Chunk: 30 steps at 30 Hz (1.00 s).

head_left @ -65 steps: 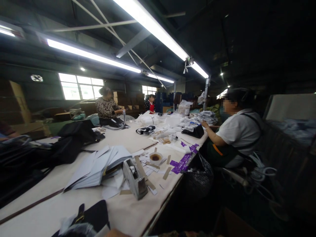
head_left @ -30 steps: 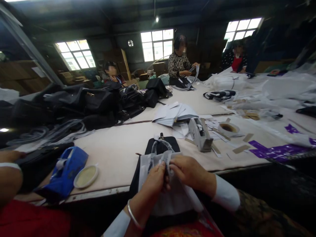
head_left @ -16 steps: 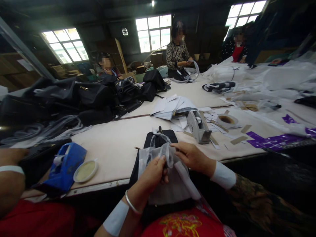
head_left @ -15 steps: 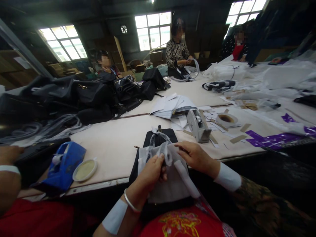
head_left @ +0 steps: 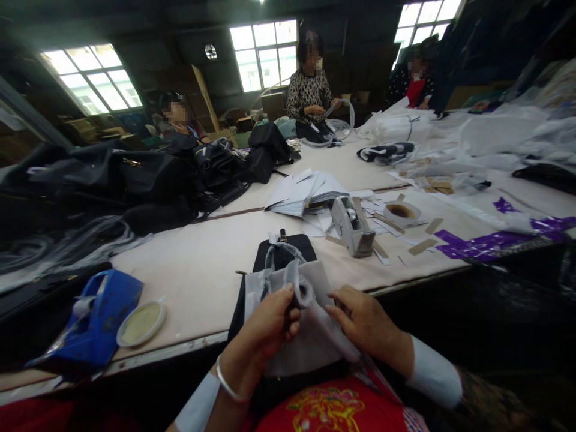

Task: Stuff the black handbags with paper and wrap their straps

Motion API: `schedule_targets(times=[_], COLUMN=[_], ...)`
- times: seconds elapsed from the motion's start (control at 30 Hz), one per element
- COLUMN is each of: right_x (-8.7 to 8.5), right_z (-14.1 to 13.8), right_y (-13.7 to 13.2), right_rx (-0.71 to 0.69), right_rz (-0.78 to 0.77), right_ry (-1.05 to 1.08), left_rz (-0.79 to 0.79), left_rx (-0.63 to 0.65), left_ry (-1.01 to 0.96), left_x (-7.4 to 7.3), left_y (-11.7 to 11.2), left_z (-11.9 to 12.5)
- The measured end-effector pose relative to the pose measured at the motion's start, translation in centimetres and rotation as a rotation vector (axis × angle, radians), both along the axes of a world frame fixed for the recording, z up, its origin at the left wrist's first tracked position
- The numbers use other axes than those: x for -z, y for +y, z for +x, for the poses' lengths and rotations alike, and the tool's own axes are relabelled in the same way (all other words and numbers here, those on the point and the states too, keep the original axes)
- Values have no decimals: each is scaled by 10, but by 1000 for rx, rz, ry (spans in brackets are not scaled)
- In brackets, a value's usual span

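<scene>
A black bag [head_left: 292, 243] leans against the table's front edge before me, its top handle wrapped in clear plastic. A white foam sheet [head_left: 310, 354] covers much of its front. My left hand [head_left: 270, 321] is closed on a rolled strip of white wrapping [head_left: 304, 293], which loops beside its thumb. To the right, my right hand [head_left: 371, 324] has its fingers drawn together by the sheet's right side. A small dark bit shows between those fingers, too little to name.
Tape dispensers stand left, blue [head_left: 101, 318], and right, grey [head_left: 353, 228]. A tape roll [head_left: 416, 211] and paper stack [head_left: 306, 192] lie beyond. Black bags [head_left: 148, 180] are heaped left; a shallow lid [head_left: 141, 324] sits nearby. A co-worker [head_left: 310, 96] handles clear tubing across the table.
My right hand has moved down and slightly right, off the sheet's upper part, its fingers now closed together. The rolled wrapping at my left hand shows a rounder loop. A neighbour's arm at left has left view.
</scene>
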State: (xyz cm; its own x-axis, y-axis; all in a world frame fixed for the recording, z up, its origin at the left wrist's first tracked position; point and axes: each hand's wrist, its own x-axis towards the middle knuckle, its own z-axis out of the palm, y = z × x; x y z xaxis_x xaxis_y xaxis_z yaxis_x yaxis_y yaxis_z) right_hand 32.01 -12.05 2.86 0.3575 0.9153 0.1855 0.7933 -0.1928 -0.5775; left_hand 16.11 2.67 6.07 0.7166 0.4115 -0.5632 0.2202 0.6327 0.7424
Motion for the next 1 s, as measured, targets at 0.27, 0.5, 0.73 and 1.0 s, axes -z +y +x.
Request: schedule_targets(times=[0.27, 0.5, 0.73, 1.0], right_x=[-7, 7, 16, 16], right_z=[24, 18, 17, 31], right_y=[74, 73, 70, 51], right_rx=[-155, -159, -161, -56], right_rz=[137, 71, 22, 331], right_ry=[-322, -378, -315, -117], left_rz=[28, -42, -162, 166], left_rx=[-84, -136, -94, -9], left_ry=[84, 82, -1, 153], left_x=[-4, -9, -13, 4], left_y=[9, 17, 11, -8], left_z=[5, 10, 18, 6])
